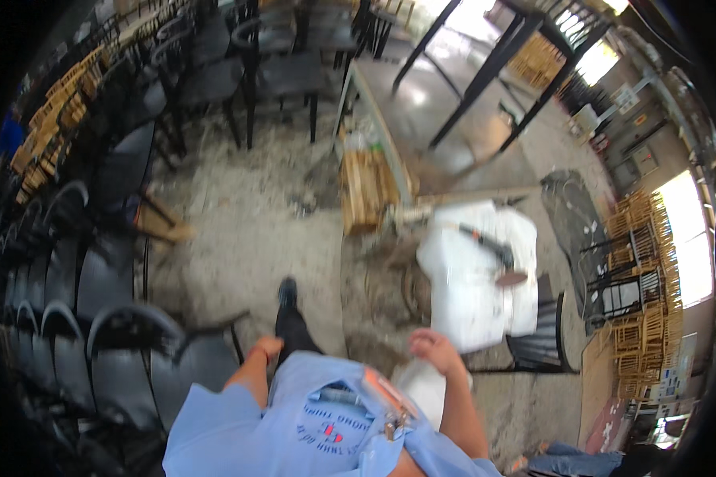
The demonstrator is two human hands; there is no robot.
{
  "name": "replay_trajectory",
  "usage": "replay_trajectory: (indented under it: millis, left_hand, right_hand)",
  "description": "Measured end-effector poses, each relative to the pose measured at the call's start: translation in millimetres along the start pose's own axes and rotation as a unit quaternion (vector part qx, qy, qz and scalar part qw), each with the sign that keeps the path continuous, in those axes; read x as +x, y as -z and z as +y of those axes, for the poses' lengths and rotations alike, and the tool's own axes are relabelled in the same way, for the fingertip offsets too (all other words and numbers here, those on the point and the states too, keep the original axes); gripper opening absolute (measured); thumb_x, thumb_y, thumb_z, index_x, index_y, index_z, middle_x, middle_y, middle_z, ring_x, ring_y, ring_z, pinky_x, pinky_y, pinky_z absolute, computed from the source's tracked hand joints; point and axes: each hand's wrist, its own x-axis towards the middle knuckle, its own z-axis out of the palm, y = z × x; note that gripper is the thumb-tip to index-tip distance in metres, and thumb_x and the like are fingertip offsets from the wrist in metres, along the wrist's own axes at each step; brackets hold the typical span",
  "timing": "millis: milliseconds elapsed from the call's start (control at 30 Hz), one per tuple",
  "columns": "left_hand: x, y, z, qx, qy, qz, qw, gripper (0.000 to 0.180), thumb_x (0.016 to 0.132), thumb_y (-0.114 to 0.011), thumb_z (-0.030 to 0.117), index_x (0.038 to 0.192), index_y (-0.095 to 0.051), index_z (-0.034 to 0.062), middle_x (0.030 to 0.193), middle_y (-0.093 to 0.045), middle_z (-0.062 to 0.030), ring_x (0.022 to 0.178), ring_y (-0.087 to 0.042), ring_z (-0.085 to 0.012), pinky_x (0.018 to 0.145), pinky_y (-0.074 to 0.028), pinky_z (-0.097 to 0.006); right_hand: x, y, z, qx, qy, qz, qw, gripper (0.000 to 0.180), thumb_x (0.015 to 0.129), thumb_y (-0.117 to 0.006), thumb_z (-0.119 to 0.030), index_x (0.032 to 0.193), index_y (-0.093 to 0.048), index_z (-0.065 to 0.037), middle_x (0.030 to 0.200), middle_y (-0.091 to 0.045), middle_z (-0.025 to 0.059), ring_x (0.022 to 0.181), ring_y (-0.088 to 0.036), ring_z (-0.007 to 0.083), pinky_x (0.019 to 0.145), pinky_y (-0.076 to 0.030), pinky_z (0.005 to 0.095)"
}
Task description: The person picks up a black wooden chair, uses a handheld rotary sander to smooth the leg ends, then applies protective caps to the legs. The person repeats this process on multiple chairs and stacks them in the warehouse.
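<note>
My left hand [269, 347] hangs low beside my dark trouser leg, a red band at its wrist; its fingers are mostly hidden. My right hand [431, 347] is held in front of me with loosely bent fingers, and nothing shows in it. Just beyond it is a bench or stack wrapped in white sheeting [461, 310]. On this sheeting lies a dark hand-held power tool [492, 248] with a round brown disc [511, 279], like an angle grinder or sander. I cannot tell whether my right hand touches the sheeting.
Rows of black chairs [123, 381] line the left and far side. Ahead stands a metal-topped table [422, 151] with a dark upturned or raised chair frame [485, 79] on it. Wooden pieces [364, 187] are stacked beneath. A black slatted chair [542, 342] stands right of the white sheeting.
</note>
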Motion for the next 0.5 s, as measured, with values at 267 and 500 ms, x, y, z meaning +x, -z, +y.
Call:
replay_trajectory:
  millis: [267,500]
  left_hand:
    - [49,174,-9,-0.218,0.054,0.098,0.969,0.031,0.09,-0.052,0.023,0.104,-0.068,0.0013,0.097,-0.069,-0.0149,0.08,-0.068,-0.0289,0.069,-0.053,-0.038]
    - [67,294,-6,-0.421,0.082,0.169,0.887,0.027,0.088,-0.057,0.021,0.104,-0.066,0.0005,0.094,-0.068,-0.013,0.079,-0.067,-0.0265,0.067,-0.053,-0.038]
  right_hand:
    - [193,56,-235,0.111,0.17,0.176,0.963,0.043,0.097,-0.054,-0.041,0.122,-0.06,-0.007,0.11,-0.066,0.0076,0.093,-0.063,0.019,0.073,-0.053,0.0336]
    - [183,274,-579,0.247,0.32,0.41,0.817,0.086,0.082,-0.057,-0.073,0.123,-0.052,0.003,0.09,-0.051,0.0087,0.076,-0.05,0.0204,0.062,-0.043,0.0368]
